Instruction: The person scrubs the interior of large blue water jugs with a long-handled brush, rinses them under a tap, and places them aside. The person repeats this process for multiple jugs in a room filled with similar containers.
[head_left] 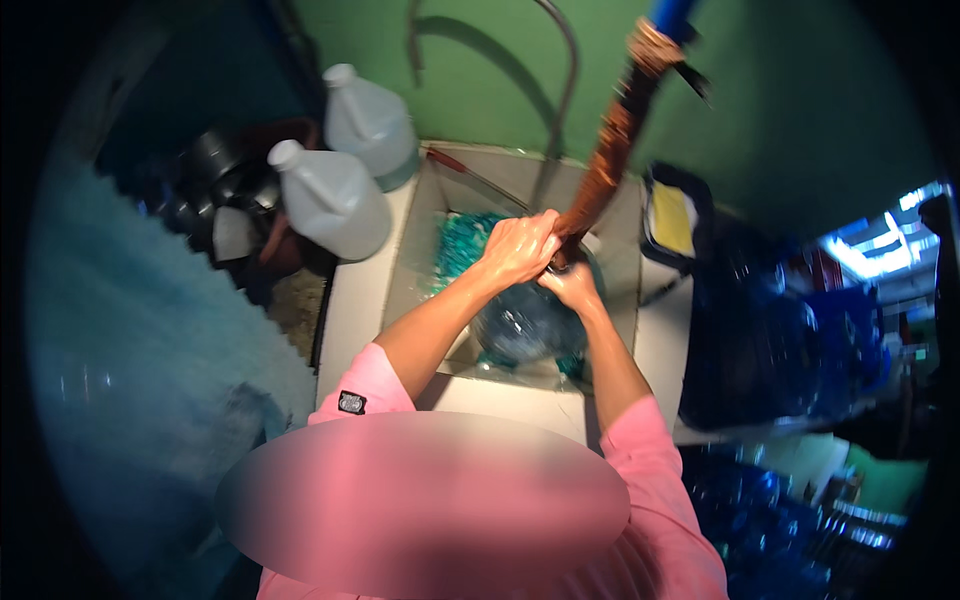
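1. Pink sleeves (645, 450) nearest us.
2. We see left grip (522, 248) closed round brown-wrapped shaft (603, 165); right grip (573, 289) just beside, closure: can't tell.
3. Shaft slants up-right from both; clear jug (525, 325) below, in basin (413, 265).

Long brown-wrapped pole with blue upper part (605, 165): top cut off by upper edge, lower end lost at left hand (522, 248) and right hand (574, 287), fingertips partly hidden. Round clear bluish plastic bottle (525, 322): partly covered by right hand, outline smeared. Turquoise heap (462, 245): texture unclear. Dark rounded vessels (215, 165): blurred, kinds unclear. Pink garment (650, 470): middle veiled by blurred oval (420, 500)
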